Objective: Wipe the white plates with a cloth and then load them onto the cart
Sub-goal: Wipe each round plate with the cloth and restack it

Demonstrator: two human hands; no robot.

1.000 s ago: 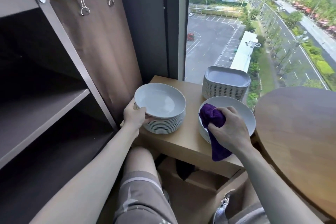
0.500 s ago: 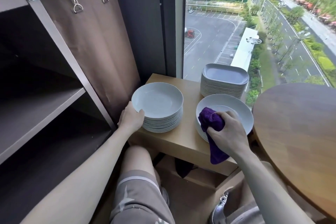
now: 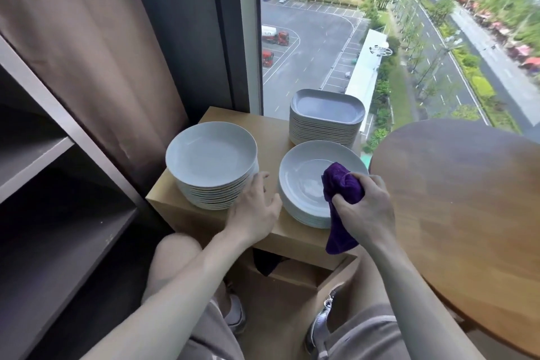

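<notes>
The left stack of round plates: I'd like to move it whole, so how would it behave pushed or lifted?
Many plates deep, the left stack is probably heavy. Glossy surfaces suggest plates could slide if tilted. It sits near the wooden stand's edge: push cautiously.

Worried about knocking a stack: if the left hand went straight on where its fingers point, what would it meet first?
Likely the side of the left round stack, which the fingers of the left hand seem to touch; past the gap, the square stack at the back. Depth is unclear.
</notes>
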